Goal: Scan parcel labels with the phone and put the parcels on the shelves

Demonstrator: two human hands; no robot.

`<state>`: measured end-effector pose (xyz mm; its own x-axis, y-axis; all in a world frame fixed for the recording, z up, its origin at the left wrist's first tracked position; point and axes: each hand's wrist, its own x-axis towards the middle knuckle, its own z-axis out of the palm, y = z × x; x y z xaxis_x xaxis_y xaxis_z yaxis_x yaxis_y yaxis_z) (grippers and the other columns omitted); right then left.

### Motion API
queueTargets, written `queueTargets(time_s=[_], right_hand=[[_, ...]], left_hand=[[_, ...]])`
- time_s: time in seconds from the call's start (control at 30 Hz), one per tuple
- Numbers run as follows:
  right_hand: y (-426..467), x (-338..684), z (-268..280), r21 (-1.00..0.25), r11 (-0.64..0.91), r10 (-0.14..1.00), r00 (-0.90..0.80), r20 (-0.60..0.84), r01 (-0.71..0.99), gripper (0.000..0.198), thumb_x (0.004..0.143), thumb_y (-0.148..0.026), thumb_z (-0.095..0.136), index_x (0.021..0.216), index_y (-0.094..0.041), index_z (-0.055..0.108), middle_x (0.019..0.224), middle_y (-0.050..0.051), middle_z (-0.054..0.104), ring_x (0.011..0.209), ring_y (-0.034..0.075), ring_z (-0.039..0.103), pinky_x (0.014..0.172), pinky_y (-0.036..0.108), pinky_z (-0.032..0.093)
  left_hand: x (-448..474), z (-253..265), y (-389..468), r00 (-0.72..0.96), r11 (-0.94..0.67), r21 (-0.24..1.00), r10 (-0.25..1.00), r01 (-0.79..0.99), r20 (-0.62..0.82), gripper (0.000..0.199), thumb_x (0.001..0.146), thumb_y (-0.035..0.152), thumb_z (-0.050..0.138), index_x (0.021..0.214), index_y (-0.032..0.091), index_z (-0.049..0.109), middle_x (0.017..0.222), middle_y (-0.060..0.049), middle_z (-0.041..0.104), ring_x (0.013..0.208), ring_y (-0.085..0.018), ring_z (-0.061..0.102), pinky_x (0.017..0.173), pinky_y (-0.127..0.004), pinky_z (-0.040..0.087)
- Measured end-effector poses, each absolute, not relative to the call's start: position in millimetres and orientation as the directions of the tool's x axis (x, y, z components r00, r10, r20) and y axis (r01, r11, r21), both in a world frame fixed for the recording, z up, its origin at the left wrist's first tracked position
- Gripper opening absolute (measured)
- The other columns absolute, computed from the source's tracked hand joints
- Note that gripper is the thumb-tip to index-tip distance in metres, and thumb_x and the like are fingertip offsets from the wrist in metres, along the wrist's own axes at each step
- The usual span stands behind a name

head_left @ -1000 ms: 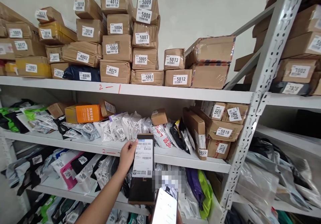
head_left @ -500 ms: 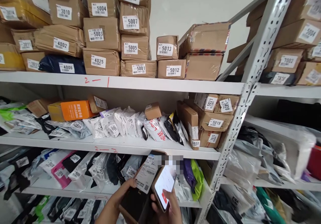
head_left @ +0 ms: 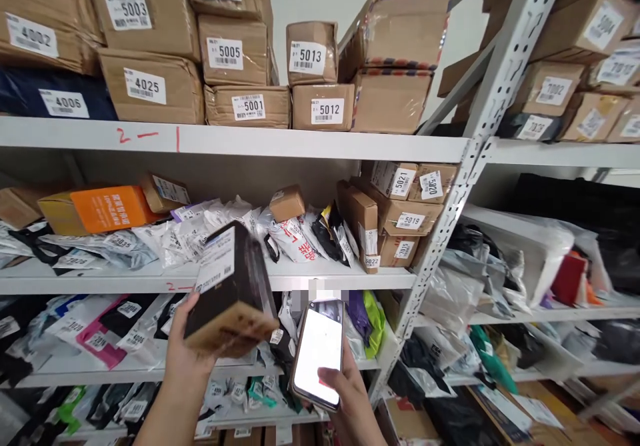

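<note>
My left hand (head_left: pixel 187 339) grips a dark cardboard box (head_left: pixel 250 279) from below and its left side. The box is tilted, with a white shipping label on one face and a bare brown end toward me; some of my fingers are hidden under it. Around a smartphone (head_left: pixel 320 346) with a bright white screen, my right hand (head_left: pixel 343 393) is closed, its thumb over the lower part of the screen. Box and phone are apart, both held in front of the shelves. Behind the box lie white plastic parcels (head_left: pixel 175 236) on the middle shelf.
White metal shelving spans the view, with an upper shelf edge (head_left: pixel 240 138) and a perforated upright (head_left: pixel 473 159) on the right. Numbered cardboard boxes (head_left: pixel 235 53) line the upper shelf. Bagged parcels (head_left: pixel 95 329) fill the lower shelf, and another rack stands beyond the upright.
My left hand has raised the box up and left, away from the phone, and tipped its brown end toward me. The phone has shifted slightly left. The shelves appear closer.
</note>
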<state>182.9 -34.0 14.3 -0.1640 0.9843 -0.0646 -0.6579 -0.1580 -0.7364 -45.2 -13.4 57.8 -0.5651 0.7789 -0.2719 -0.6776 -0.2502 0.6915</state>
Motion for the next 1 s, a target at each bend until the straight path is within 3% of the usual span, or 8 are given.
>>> queueTargets(time_s=[0.1,0.23,0.37,0.47,0.6,0.73,0.9,1.0], right_hand=[[-34.4,185.6,10.3,-0.735,-0.190,0.975,-0.211,-0.066,-0.650,0.086,0.060,-0.017,0.077,0.135,-0.022,0.036,0.100,0.008,0.074,0.077,0.026,0.072,0.048,0.026,0.055],[-34.2,189.7,10.2,-0.759,-0.187,0.970,-0.241,-0.041,-0.624,0.098,0.059,-0.016,0.080,0.139,-0.025,0.024,0.096,0.006,0.074,0.071,0.023,0.071,0.040,0.021,0.051],[-35.2,194.2,16.4,-0.742,-0.214,0.960,-0.276,-0.041,-0.635,0.093,0.066,-0.026,0.074,0.141,-0.022,0.018,0.095,0.009,0.074,0.076,0.027,0.072,0.039,0.023,0.054],[-37.7,195.9,19.8,-0.749,-0.220,0.960,-0.276,-0.052,-0.625,0.088,0.070,-0.029,0.071,0.140,-0.023,0.017,0.100,0.011,0.074,0.075,0.028,0.073,0.038,0.023,0.053],[-41.6,197.9,16.5,-0.755,-0.226,0.961,-0.267,-0.070,-0.615,0.088,0.070,-0.030,0.071,0.140,-0.023,0.018,0.099,0.010,0.074,0.069,0.026,0.073,0.039,0.024,0.053],[-43.9,199.0,7.8,-0.738,-0.249,0.959,-0.265,-0.098,-0.627,0.091,0.069,-0.034,0.074,0.141,-0.025,0.019,0.097,0.007,0.074,0.065,0.025,0.072,0.035,0.021,0.047],[-36.6,184.1,9.5,-0.726,-0.290,0.933,-0.353,-0.071,-0.623,0.085,0.072,-0.043,0.072,0.140,-0.025,0.026,0.097,0.010,0.074,0.068,0.028,0.073,0.031,0.021,0.043],[-29.3,170.1,15.8,-0.704,-0.315,0.910,-0.413,-0.034,-0.636,0.089,0.071,-0.048,0.072,0.141,-0.023,0.023,0.093,0.012,0.075,0.069,0.030,0.074,0.032,0.023,0.046]], left_hand=[[-30.4,69.4,-3.3,-0.642,-0.305,0.680,0.699,-0.667,-0.316,0.040,0.066,0.049,0.064,0.098,0.024,0.066,0.082,0.001,0.070,0.073,-0.020,0.064,0.065,-0.033,0.055],[-19.1,59.3,8.5,-0.720,-0.511,0.724,0.694,-0.463,0.030,0.086,0.049,0.077,0.067,0.119,0.029,0.058,0.129,-0.006,0.056,0.122,-0.033,0.049,0.084,-0.039,0.053],[-20.7,34.7,18.4,-0.661,-0.555,0.819,0.671,-0.148,0.335,0.114,0.045,0.052,0.087,0.142,0.039,0.028,0.152,-0.010,0.025,0.141,-0.032,0.026,0.110,-0.049,0.032],[-18.8,20.9,19.3,-0.656,-0.561,0.827,0.643,-0.050,0.396,0.099,0.061,0.046,0.082,0.143,0.036,0.026,0.143,-0.012,0.038,0.135,-0.029,0.037,0.114,-0.054,0.023],[-8.0,12.8,7.7,-0.725,-0.582,0.768,0.404,0.266,0.558,0.060,0.082,0.044,0.063,0.136,0.028,0.041,0.134,-0.011,0.049,0.122,-0.022,0.050,0.111,-0.045,0.033],[2.4,8.3,-9.6,-0.646,-0.429,0.689,0.268,0.584,0.715,0.039,0.093,0.034,0.047,0.129,0.021,0.052,0.130,-0.012,0.051,0.124,-0.021,0.047,0.111,-0.042,0.033],[14.8,10.6,-12.4,-0.481,-0.380,0.553,0.273,0.742,0.833,0.056,0.089,0.031,0.054,0.142,0.020,0.037,0.145,-0.016,0.034,0.138,-0.023,0.031,0.116,-0.042,0.023],[14.6,12.7,-4.8,-0.430,-0.358,0.521,0.304,0.775,0.850,0.069,0.085,0.034,0.062,0.144,0.021,0.030,0.142,-0.017,0.035,0.136,-0.026,0.033,0.112,-0.046,0.030]])
